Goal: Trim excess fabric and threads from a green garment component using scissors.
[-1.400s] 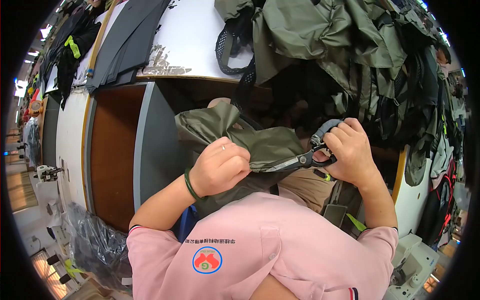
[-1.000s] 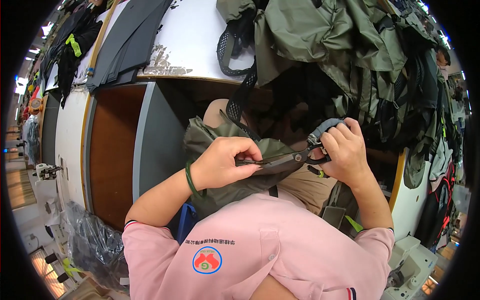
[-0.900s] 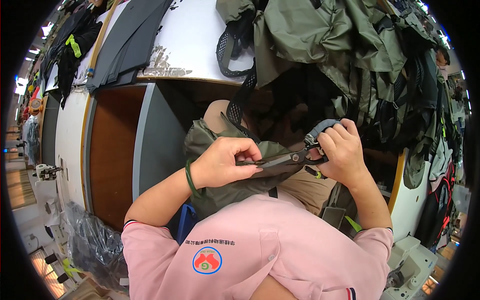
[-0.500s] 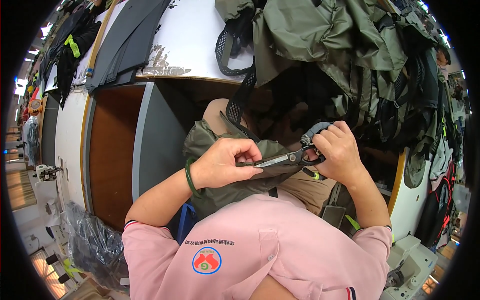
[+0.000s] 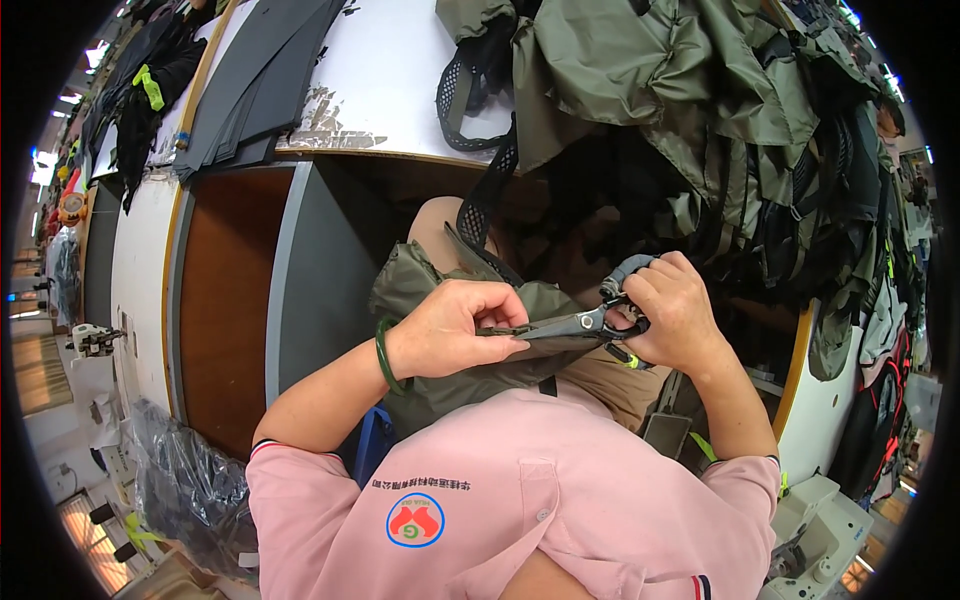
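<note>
A pair of scissors (image 5: 562, 326) with wrapped dark handles sits in my right hand (image 5: 672, 308), its blades pointing left. My left hand (image 5: 452, 328), with a green bangle (image 5: 384, 352) at the wrist, pinches an edge of olive-green fabric (image 5: 470, 372) between thumb and fingers. The blade tips reach the pinched edge, right beside my left fingertips. Most of this fabric lies over my lap, and a black mesh strap (image 5: 478, 212) runs from it up to the table. A small black and yellow-green tab (image 5: 624, 355) hangs below the scissor handles.
More olive fabric and black straps (image 5: 690, 70) are heaped on the white table (image 5: 385, 75) and hang over its edge. Dark grey sheets (image 5: 255, 85) lie at its left. Grey-edged shelf compartments (image 5: 285, 280) stand below. A sewing machine (image 5: 822, 530) is at lower right, clear plastic (image 5: 190, 490) at lower left.
The scissor blades have tilted slightly and look a little more closed around the fabric edge. My left hand keeps its pinch in nearly the same place.
</note>
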{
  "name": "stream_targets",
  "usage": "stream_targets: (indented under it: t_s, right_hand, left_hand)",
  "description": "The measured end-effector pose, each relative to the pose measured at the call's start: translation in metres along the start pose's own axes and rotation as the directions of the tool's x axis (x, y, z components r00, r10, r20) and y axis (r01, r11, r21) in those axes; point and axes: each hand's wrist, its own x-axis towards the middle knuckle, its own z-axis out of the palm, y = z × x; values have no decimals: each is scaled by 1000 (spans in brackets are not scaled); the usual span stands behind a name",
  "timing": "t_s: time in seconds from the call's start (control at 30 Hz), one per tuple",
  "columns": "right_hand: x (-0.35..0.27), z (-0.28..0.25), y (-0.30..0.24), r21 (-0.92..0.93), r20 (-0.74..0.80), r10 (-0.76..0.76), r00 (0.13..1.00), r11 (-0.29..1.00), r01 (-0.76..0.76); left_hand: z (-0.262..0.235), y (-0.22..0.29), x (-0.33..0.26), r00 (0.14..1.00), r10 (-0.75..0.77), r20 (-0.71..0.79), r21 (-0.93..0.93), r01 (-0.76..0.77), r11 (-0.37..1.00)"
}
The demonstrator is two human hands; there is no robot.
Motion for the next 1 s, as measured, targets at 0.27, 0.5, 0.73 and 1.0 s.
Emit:
stream_targets:
  t_s: [0.27, 0.5, 0.73, 1.0]
  right_hand:
    - [-11, 6, 4, -30, 33, 61, 998, 998, -60]
    - [-6, -10, 14, -263, -132, -37, 991, 965, 1]
    - [-2, -12, 14, -311, -124, -87, 989, 949, 45]
    - [1, -11, 16, -328, -93, -104, 990, 942, 69]
  left_hand:
    - [-4, -2, 2, 999, -29, 44, -61, 32, 998]
    - [-21, -8, 9, 962, -248, 113, -389, 273, 880]
    - [-21, -6, 14, 953, -257, 159, -418, 301, 857]
    - [-19, -7, 13, 954, -248, 169, -402, 296, 866]
